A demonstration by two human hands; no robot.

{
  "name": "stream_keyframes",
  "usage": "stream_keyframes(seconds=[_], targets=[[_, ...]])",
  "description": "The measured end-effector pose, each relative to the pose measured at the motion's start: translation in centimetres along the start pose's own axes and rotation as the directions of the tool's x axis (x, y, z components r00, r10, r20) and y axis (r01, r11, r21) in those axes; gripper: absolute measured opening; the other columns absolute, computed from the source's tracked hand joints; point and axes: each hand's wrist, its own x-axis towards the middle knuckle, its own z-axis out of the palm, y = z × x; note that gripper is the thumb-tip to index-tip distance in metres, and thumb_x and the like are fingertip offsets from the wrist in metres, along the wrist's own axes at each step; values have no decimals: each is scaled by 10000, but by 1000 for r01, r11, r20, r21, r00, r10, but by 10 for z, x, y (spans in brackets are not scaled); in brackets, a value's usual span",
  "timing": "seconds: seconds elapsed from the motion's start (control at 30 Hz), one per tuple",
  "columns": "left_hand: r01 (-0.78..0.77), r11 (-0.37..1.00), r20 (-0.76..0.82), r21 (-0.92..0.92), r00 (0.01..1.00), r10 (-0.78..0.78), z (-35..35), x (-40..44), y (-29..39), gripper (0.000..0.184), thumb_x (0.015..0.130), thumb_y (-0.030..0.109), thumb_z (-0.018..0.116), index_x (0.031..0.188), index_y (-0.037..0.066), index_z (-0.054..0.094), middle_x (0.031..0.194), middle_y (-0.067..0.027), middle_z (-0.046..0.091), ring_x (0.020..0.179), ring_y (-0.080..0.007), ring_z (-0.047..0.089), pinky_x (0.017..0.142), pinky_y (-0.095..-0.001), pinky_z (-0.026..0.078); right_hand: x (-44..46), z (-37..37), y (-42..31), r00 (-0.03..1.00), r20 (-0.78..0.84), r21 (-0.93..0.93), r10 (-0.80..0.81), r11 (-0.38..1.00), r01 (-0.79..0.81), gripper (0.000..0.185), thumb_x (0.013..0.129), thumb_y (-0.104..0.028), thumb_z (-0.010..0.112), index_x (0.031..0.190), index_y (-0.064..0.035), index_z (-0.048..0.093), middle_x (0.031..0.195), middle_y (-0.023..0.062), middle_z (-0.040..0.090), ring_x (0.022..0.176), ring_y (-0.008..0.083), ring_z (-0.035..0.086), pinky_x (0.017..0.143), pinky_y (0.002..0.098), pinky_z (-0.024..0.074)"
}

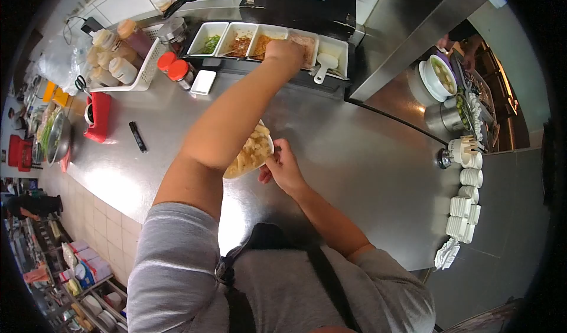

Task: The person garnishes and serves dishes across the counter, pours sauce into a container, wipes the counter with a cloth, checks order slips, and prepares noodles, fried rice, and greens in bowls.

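Note:
My left hand reaches far forward over the topping containers, fingers curled down and together. Its fingertips are hidden, so what they pinch cannot be made out. Under it are a white container of orange-brown crumbs and one of pale pinkish shreds. Close to my body, my right hand grips the rim of a white bowl, thumb on the edge. Pale yellow chunky food fills the bowl, which my left forearm partly covers.
Chopped greens and brown flakes fill neighbouring containers; a white scoop lies at the right end. Squeeze bottles, red-lidded jars, a marker and a red tape dispenser stand left. Stacked white dishes line the right edge.

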Motion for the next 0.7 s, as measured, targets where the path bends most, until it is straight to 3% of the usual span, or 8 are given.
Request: stream_keyframes(seconds=[0.23, 0.33, 0.37, 0.43, 0.53, 0.63, 0.67, 0.7], targets=[[45, 997, 64, 65, 997, -49, -21, -15, -12, 243, 858, 189, 575, 1014, 54, 704, 1056, -171, 690, 1002, -302, 672, 804, -434, 546, -27, -37, 12, 998, -28, -35, -57, 998, 56, 251, 952, -49, 486, 1137, -22, 318, 748, 110, 569, 502, 170, 611, 425, 292, 511], [87, 996, -50, 36, 995, -85, -30, -42, -23, 249, 879, 164, 560, 1063, 43, 678, 1064, -152, 679, 979, -299, 670, 805, -409, 544, -40, -53, 12, 997, -74, -20, -17, 1000, 16, 268, 940, -36, 482, 1156, -21, 324, 760, 120, 573, 517, 171, 616, 436, 294, 516], [79, 997, -164, -10, 983, -79, -28, -51, -27, 259, 882, 168, 561, 1082, 34, 658, 1053, -159, 668, 957, -310, 668, 794, -417, 543, -44, -57, 10, 996, -91, -19, 1, 1000, -2, 273, 936, -31, 479, 1162, -20, 326, 765, 124, 575, 523, 171, 618, 440, 295, 518], [49, 994, -388, -101, 918, -84, -23, -66, -30, 287, 889, 176, 563, 1122, 17, 618, 1033, -173, 645, 913, -332, 664, 770, -433, 543, -46, -62, 11, 995, -100, -7, 9, 1000, -10, 272, 932, -29, 459, 1169, -17, 325, 780, 134, 583, 536, 178, 623, 452, 296, 522], [-62, 956, -604, -285, 787, -129, 13, -79, -26, 402, 915, 190, 536, 1286, 38, 510, 1081, -186, 618, 927, -364, 649, 783, -459, 533, -46, -62, 14, 994, -111, 11, 6, 1000, -5, 267, 936, -36, 457, 1168, -18, 325, 772, 130, 588, 537, 182, 623, 457, 299, 523], [119, 970, -238, -212, 956, -170, 52, -74, -32, 435, 926, 216, 534, 1329, 57, 484, 1127, -187, 600, 987, -362, 628, 814, -460, 523, -46, -62, 12, 994, -107, 1, -8, 1000, 8, 268, 943, -49, 462, 1171, -27, 323, 760, 125, 591, 538, 186, 623, 459, 306, 522], [41, 949, -402, -312, 900, -171, 50, -77, -32, 452, 925, 206, 535, 1351, 69, 471, 1164, -187, 584, 1033, -355, 611, 830, -456, 519, -44, -63, 13, 994, -107, -4, -15, 1000, 14, 267, 946, -52, 462, 1173, -30, 323, 757, 125, 593, 539, 187, 624, 461, 308, 521], [53, 954, -359, -295, 919, -162, 52, -76, -34, 448, 925, 205, 535, 1348, 70, 476, 1166, -185, 584, 1031, -357, 611, 828, -454, 519, -45, -61, 17, 994, -111, 0, -14, 1000, 14, 266, 949, -55, 463, 1174, -33, 323, 755, 125, 595, 540, 189, 625, 462, 311, 521]])
